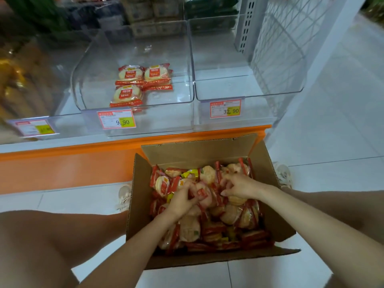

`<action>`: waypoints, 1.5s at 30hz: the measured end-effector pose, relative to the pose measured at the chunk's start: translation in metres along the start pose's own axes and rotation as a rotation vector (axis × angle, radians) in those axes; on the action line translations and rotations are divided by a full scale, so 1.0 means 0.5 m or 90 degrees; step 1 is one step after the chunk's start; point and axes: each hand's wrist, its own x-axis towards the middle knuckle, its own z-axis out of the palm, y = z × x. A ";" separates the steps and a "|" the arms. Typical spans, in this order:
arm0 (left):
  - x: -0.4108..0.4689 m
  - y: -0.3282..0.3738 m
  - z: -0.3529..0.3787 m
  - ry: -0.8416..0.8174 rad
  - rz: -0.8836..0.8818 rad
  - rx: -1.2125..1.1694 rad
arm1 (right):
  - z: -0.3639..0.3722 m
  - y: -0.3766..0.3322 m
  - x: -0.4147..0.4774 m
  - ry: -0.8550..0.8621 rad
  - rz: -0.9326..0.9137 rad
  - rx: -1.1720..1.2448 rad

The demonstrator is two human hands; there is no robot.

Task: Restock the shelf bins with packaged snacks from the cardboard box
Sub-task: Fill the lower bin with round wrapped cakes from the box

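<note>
A white tiled floor [332, 142] runs under and to the right of a shelf [83, 154] with an orange front edge. An open cardboard box [187, 154] stands on the floor just in front of the shelf, between the person's knees, with its flaps folded outward.

Three clear bins sit side by side on the shelf. The left bin [31, 80] is blurred and shows only something golden inside. The middle bin [91, 65] is nearly bare, and the right bin [259, 84] shows only its clear walls.

The box is filled almost to the top with a loose heap of packets [230, 217], round pale crackers in red-edged wrappers, with a few yellow wrappers among them.

Both hands are down in the heap, close together near its far half. The left hand [182, 199] has its fingers curled round a packet with a red label. The right hand [239, 187] is palm down, with its fingers and thumb bent and pinching packets.

Three more crackers [131, 74] of the same kind lie flat at the left front of the middle bin, two side by side and one in front of them.

Price tags hang on the bin fronts: 9.90 [116, 119] on the middle, 32.90 [225, 109] on the right, and an unreadable tag [33, 127] on the left.

A pale shoe [124, 197] shows at each side of the box.
</note>
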 end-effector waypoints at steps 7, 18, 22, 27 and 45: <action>0.000 0.057 -0.013 0.062 0.009 -0.311 | 0.022 -0.015 -0.006 0.071 0.171 0.663; 0.026 0.054 -0.014 -0.061 -0.054 -0.387 | -0.019 0.018 -0.011 0.062 0.101 0.692; 0.039 0.032 -0.006 -0.030 -0.117 -0.317 | -0.024 0.021 -0.005 0.111 0.112 0.647; 0.029 -0.093 0.008 0.008 -0.202 0.122 | -0.031 0.046 -0.003 0.153 0.137 0.615; 0.008 -0.053 0.016 -0.026 -0.090 0.239 | -0.021 0.038 0.004 0.101 0.129 0.540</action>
